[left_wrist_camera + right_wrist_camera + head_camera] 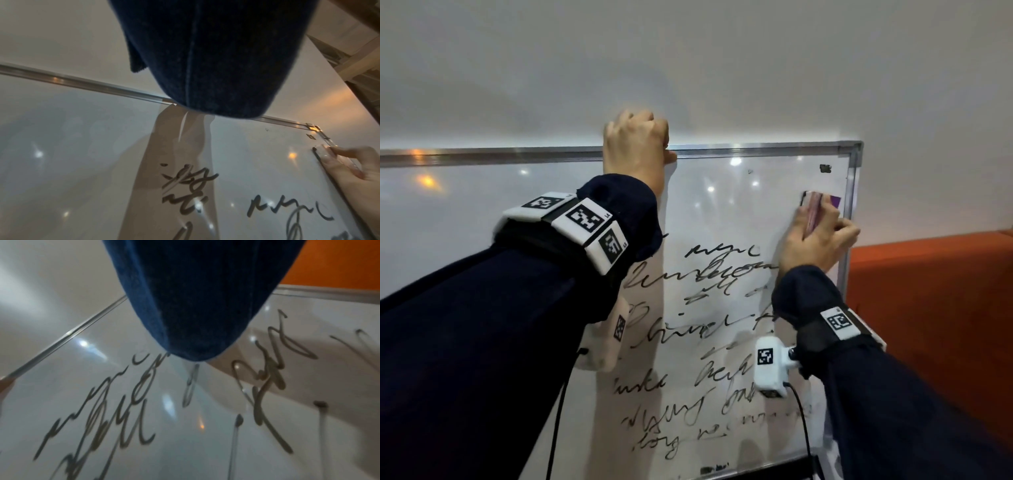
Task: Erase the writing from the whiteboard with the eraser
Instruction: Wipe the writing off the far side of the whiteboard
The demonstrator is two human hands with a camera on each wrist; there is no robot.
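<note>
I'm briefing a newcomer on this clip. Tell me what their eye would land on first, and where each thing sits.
First, the black scrawled writing that fills the lower middle of the whiteboard, unerased. Next, the right hand pressing the eraser to the board near its upper right corner, above the writing. Then the left hand gripping the board's top edge, and the orange surface to the right.

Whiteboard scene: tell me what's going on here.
A person is clearing a whiteboard. Their left hand grips its top edge to steady it, while the right hand holds the eraser against the upper right corner. Several lines of black writing below remain unerased.
</note>
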